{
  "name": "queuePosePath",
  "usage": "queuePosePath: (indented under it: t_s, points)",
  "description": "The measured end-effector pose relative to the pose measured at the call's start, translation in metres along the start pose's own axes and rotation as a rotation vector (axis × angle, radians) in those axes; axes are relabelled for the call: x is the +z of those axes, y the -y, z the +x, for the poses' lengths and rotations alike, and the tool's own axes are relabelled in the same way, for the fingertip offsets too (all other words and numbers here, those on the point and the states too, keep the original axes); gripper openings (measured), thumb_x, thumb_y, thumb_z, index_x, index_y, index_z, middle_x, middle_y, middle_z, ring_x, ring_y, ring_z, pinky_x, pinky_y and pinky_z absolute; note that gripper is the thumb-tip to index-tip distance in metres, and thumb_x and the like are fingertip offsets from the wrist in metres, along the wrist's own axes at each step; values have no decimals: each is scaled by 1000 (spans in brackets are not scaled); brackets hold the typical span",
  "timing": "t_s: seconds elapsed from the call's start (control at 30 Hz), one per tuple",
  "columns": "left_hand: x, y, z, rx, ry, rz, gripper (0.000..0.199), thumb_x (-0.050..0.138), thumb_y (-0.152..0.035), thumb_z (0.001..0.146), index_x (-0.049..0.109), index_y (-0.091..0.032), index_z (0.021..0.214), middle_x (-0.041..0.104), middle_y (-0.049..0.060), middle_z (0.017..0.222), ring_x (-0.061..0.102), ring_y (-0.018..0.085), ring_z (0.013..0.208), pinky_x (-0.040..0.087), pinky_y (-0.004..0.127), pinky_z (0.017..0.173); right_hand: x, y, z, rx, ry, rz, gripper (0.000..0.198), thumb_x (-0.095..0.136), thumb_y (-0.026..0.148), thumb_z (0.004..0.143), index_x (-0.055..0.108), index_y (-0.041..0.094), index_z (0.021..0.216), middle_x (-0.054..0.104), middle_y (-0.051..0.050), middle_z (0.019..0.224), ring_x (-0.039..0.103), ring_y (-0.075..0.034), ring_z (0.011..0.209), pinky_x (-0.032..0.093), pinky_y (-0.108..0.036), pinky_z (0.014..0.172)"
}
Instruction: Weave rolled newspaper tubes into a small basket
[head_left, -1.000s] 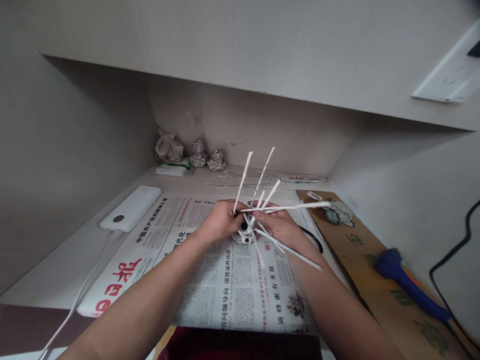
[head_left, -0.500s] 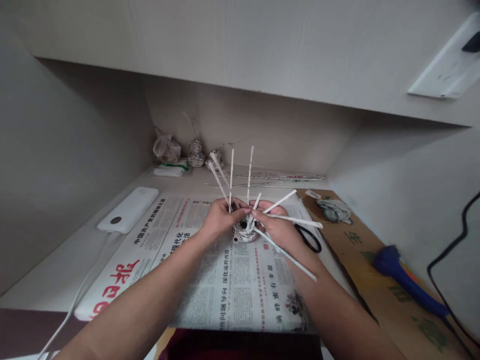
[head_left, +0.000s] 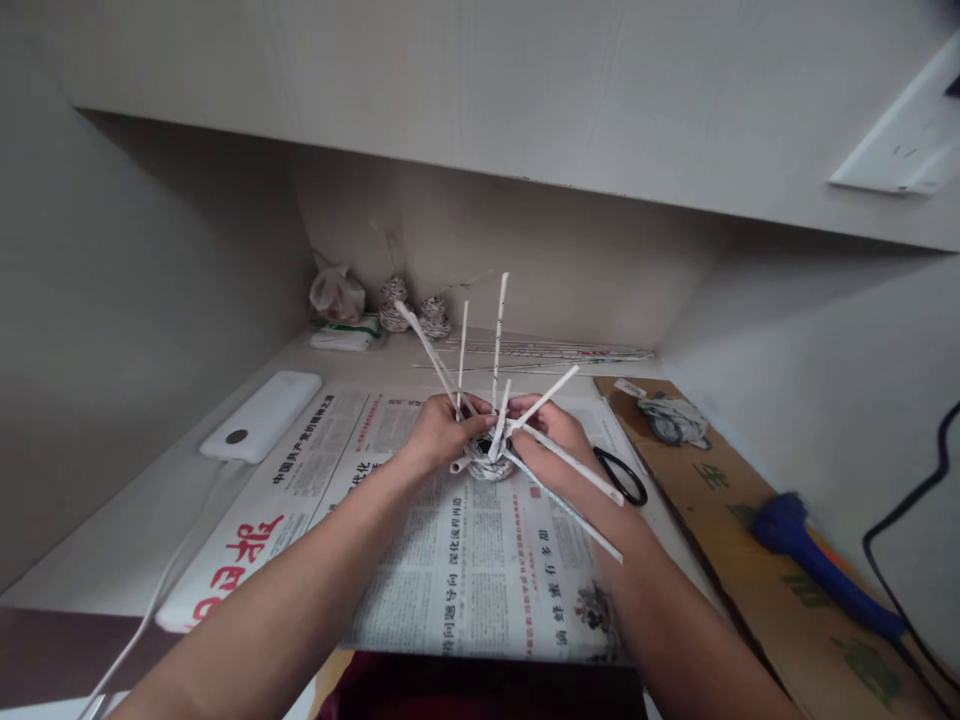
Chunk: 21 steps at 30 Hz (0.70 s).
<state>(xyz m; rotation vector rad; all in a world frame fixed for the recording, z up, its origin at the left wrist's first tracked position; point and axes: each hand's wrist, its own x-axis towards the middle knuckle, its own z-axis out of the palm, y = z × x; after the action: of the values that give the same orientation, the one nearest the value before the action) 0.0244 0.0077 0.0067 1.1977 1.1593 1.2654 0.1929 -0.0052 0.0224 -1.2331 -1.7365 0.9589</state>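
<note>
A small round piece woven from rolled newspaper strips is held between my hands, low over the spread newspaper. Several stiff paper tubes fan out from it, upward and to the right. On its left side my left hand is closed, thumb and fingers pinching the rim near the upright tubes. My right hand grips the right side, its fingers curled behind the tubes that point right. A dark opening shows in the middle of the weave. Part of the rim is hidden by my fingers.
Scissors with black handles lie right of my right hand. A cardboard sheet carries a crumpled bundle and a blue-handled tool. A white power bank lies left. Behind are woven gourd shapes and loose paper tubes.
The woven piece has turned slightly in my hands. One right-hand tube now slopes further down, and the left tubes have swung left. Both hands keep their hold.
</note>
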Motion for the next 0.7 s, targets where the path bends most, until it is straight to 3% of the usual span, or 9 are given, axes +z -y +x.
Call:
queuePosePath:
  t_s: [0.23,0.4,0.53,0.7]
  points:
    - [-3,-4,-1,109,56,105,14,73,-24,63,64,-14,68,64,1,61,58,13,58,46,26,59,-8,2,-1,-109,26,-175,18,56,25,82,69,21,94,72,-2,83,65,-16,72,50,-25,65]
    - [-4,-10,-5,134,94,191,10,71,-23,66,65,-15,69,66,2,64,59,13,60,47,26,60,-13,3,4,-128,86,-184,16,56,26,84,71,20,82,69,-3,71,65,-18,69,51,-27,63]
    - [-6,-13,-5,105,76,226,10,72,-22,65,68,-15,71,68,3,66,60,14,60,48,27,60,-17,-2,8,-126,147,-38,13,63,27,81,71,19,88,71,-5,83,66,-19,77,52,-29,70]
    - [-7,-12,-3,107,82,234,12,72,-23,65,68,-14,71,69,4,67,60,13,62,48,27,62,-22,-7,11,-80,243,173,22,67,31,79,68,18,97,72,-7,91,67,-19,81,53,-32,74]
